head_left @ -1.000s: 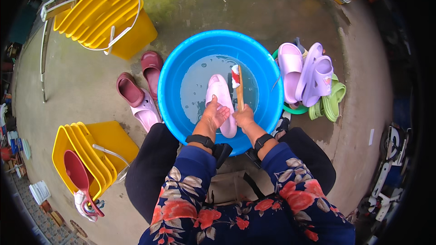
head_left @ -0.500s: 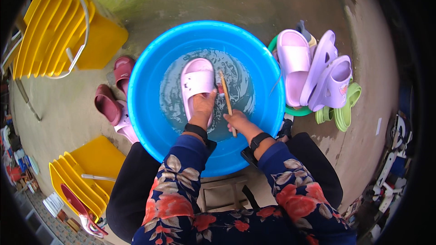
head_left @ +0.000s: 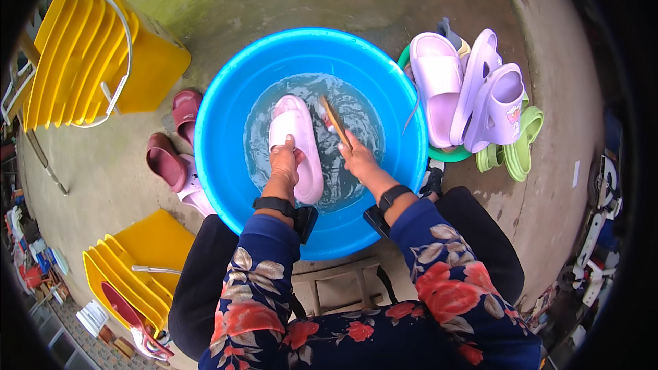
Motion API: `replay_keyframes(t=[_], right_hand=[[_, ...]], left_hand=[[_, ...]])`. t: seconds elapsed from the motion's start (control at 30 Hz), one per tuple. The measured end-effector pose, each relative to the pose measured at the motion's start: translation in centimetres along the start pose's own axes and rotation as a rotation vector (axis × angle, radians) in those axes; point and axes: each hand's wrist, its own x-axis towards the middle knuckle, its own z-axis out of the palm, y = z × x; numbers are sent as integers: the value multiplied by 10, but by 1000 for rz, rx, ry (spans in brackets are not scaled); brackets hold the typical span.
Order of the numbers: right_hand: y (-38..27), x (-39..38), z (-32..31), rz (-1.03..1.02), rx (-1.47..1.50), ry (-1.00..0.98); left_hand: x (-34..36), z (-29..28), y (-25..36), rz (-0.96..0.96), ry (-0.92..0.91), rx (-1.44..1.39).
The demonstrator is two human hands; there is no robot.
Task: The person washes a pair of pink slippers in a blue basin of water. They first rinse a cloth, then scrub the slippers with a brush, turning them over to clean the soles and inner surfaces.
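My left hand [head_left: 284, 161] grips a pale pink slide sandal [head_left: 305, 168] at its left side, with the sandal lying in the water of a large blue basin [head_left: 312, 50]. My right hand [head_left: 356, 159] holds a wooden-handled brush [head_left: 332, 114] to the right of the sandal, its head low at the water and its red-and-white bristles partly hidden. The water around both is rippled. I cannot tell how much of the sandal is under water.
Right of the basin, lilac and pink sandals [head_left: 493, 109] sit on a green basin [head_left: 445, 155] beside green sandals [head_left: 522, 147]. Left are maroon clogs [head_left: 164, 161], a pink clog [head_left: 195, 190] and stacks of yellow buckets [head_left: 147, 68] [head_left: 151, 240]. A metal-framed seat [head_left: 332, 277] is below.
The brush has gone from upright above the water down into it and now leans leftward, rippling the water. My left hand has taken hold of the sandal, which has shifted left and tilted.
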Motion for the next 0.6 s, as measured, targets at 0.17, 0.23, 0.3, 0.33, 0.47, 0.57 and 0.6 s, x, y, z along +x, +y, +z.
replay_keyframes(t=[0.17, 0.23, 0.3, 0.33, 0.47, 0.57, 0.6], right_hand=[[1, -69, 11, -391, -165, 187], [-7, -90, 21, -308, -242, 130], [-22, -93, 32, -289, -445, 84], [-32, -88, 36, -131, -591, -34], [-70, -51, 41, -323, -451, 238], [-76, -49, 35, -262, -487, 172], [-73, -57, 32, -230, -493, 109]], left_hand=[[1, -15, 0, -41, -79, -147], [-2, -18, -1, -53, -89, -180], [-5, -15, -2, -44, -51, -178], [-5, -12, -1, -62, -30, -172], [-6, 4, 5, -63, 51, -137], [-3, 4, 11, -106, 58, -236], [-1, 2, 12, -165, 54, -312]])
